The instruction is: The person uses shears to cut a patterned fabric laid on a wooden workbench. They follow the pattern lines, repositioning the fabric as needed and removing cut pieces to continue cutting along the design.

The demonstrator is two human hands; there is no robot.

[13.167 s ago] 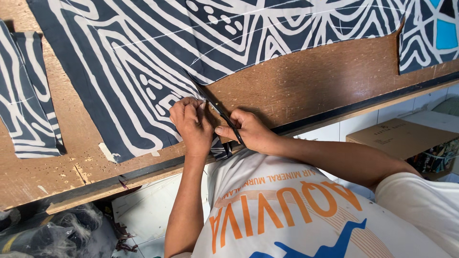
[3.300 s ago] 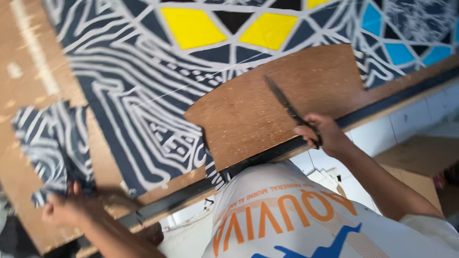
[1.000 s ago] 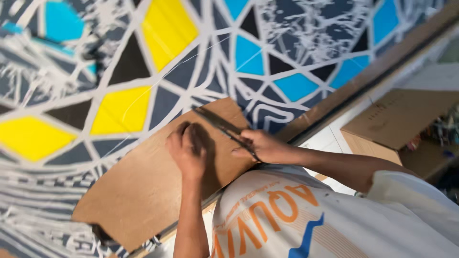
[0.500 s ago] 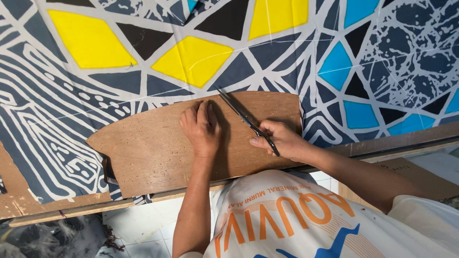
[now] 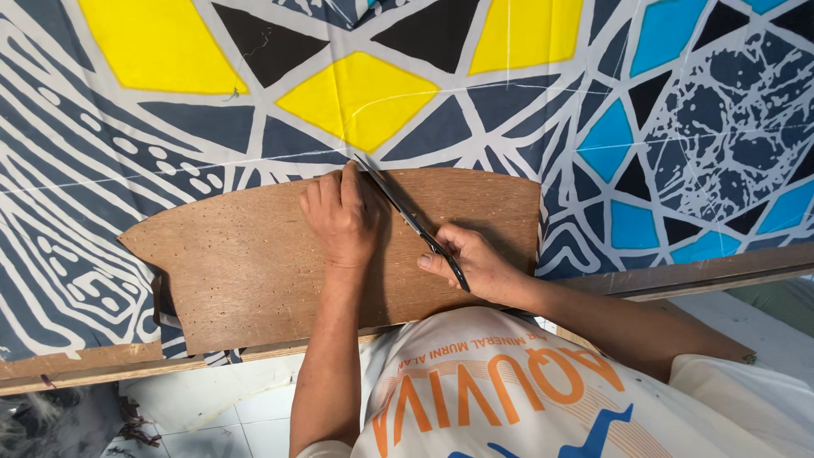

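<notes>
Brown board template (image 5: 254,263) pinned flat by the left hand (image 5: 342,216) on patterned cloth (image 5: 170,119), the right hand (image 5: 475,263) gripping scissors (image 5: 407,216) at the board's top edge, cutting along it, the next snip needing to hug that edge.

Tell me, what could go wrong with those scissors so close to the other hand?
The scissors blades run right beside the left hand pressing the brown board, so a finger might get nicked. The board could also slip on the patterned cloth, sending the cut off its edge.

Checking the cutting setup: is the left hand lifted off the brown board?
No, the left hand lies flat on the brown board, fingers toward its top edge, beside the scissors held in the right hand.
</notes>
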